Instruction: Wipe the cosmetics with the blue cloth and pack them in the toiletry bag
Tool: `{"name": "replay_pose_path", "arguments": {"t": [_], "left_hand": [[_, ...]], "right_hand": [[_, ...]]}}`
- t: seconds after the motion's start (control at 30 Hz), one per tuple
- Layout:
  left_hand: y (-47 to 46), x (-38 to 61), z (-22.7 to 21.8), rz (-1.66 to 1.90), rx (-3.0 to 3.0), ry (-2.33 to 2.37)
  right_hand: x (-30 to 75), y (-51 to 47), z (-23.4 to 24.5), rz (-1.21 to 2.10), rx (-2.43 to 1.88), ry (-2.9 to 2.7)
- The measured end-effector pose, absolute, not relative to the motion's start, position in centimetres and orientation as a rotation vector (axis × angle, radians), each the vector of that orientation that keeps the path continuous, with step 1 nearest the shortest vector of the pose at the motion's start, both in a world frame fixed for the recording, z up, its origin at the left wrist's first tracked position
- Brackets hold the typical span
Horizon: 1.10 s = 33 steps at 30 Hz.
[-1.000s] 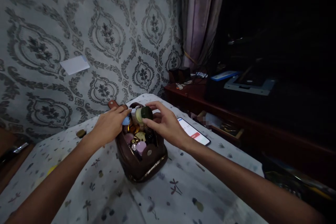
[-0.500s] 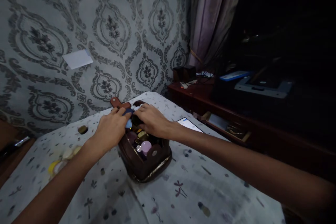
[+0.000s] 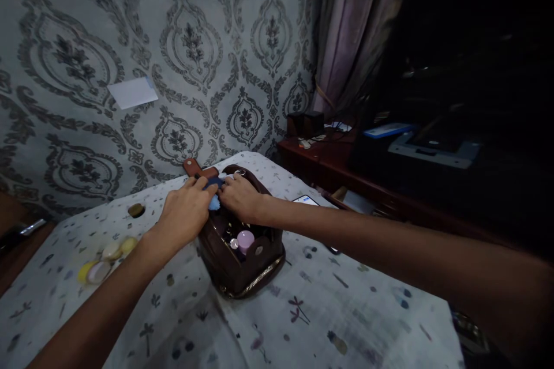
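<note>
An open brown leather pouch point(image 3: 249, 274) stands on the cloth-covered table point(image 3: 303, 323), packed with small jars and bottles, a pink cap point(image 3: 245, 238) showing near its front. Both hands meet at the pouch's far end. My left hand point(image 3: 185, 214) is curled with its fingertips on a small blue item point(image 3: 213, 202) at the rim. Opposite it, my right hand point(image 3: 242, 199) is closed with its fingers pressed down into the pouch. Whatever they grip is hidden. A brown strap point(image 3: 195, 168) sticks out behind the pouch.
Small yellow and pale round containers point(image 3: 101, 265) lie at the table's left, with a small dark lump point(image 3: 136, 210) behind them. A lit phone point(image 3: 306, 200) peeks out past my right forearm. A patterned wall is behind; a dark wooden cabinet point(image 3: 346, 176) stands at right.
My right hand, which held a green-lidded jar above the pouch, has gone down into the pouch and the jar is out of sight. Both hands have drawn together at the far end.
</note>
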<state>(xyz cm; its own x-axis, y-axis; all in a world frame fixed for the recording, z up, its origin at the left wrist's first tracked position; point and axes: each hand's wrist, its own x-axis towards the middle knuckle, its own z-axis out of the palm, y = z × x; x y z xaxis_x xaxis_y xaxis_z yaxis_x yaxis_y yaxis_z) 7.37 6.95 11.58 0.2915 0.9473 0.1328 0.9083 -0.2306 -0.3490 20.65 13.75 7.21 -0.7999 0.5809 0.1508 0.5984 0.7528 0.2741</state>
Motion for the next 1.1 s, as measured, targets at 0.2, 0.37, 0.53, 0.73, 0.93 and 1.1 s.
{"name": "replay_pose_path", "arguments": {"t": [0.2, 0.37, 0.53, 0.73, 0.93, 1.1], "left_hand": [[6.7, 7.7, 11.9, 0.185, -2.194, -1.690], [6.7, 7.6, 11.7, 0.149, -2.197, -1.705], [7.0, 7.3, 11.6, 0.129, -2.245, -1.673], [7.4, 7.3, 11.5, 0.138, -2.267, -1.620], [7.4, 6.7, 11.5, -0.017, -2.308, -1.683], [7.4, 6.3, 11.8, -0.065, -2.364, -1.701]], "right_hand": [[20.8, 13.2, 7.7, -0.478, -0.979, -2.897], [22.0, 12.3, 8.7, -0.453, -0.917, -2.937], [24.4, 10.8, 9.9, -0.394, -0.879, -2.865], [27.1, 8.7, 9.9, -0.192, -0.946, -2.660], [28.4, 6.4, 8.6, -0.006, -0.897, -2.415], [28.8, 5.2, 7.4, 0.090, -0.807, -2.324]]}}
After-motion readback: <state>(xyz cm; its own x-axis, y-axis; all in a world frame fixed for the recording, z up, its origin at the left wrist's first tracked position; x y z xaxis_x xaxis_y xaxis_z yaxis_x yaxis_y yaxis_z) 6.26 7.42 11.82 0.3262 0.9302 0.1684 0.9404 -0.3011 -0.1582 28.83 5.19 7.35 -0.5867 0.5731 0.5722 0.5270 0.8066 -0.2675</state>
